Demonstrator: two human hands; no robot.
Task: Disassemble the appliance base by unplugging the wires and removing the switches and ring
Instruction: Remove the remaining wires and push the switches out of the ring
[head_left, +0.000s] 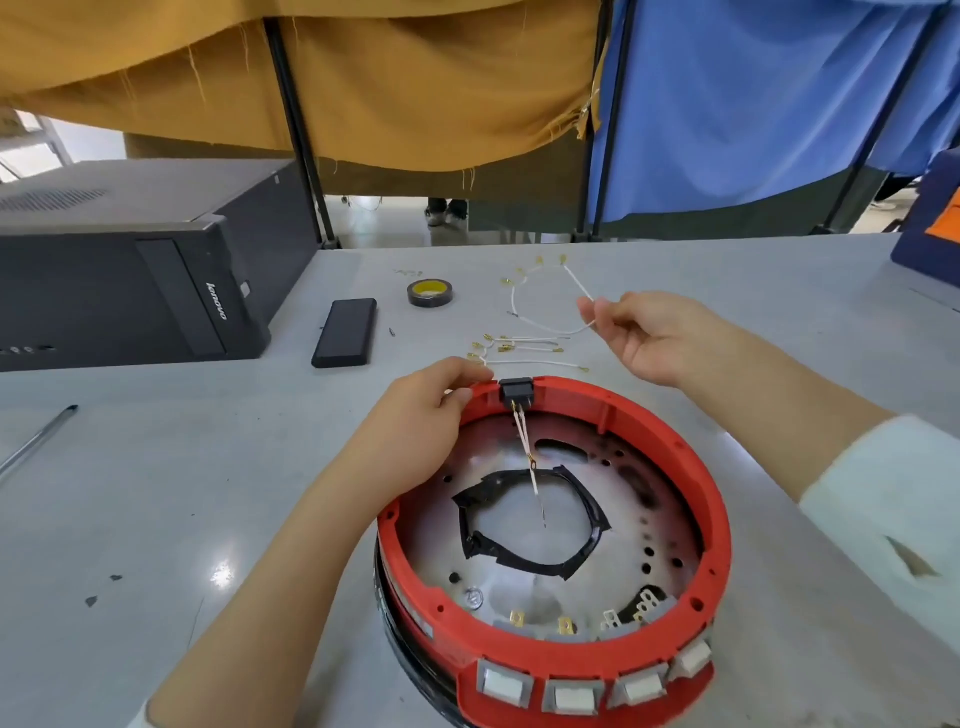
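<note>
The round appliance base with its red ring (719, 519) lies on the grey table in front of me. Several white rocker switches (574, 695) sit in its near rim. A black switch (515, 391) sits at the far rim, with thin wires (527, 447) running from it into the base. My left hand (415, 431) grips the far left rim beside that switch. My right hand (644, 332) hovers beyond the base and pinches a white wire (550, 326) whose far end lies on the table.
Several loose white wires with brass terminals (519, 348) lie beyond the base. A tape roll (430, 292), a black flat box (345, 332) and a black computer case (119, 291) stand at the back left. A pen (36, 441) lies at the left edge.
</note>
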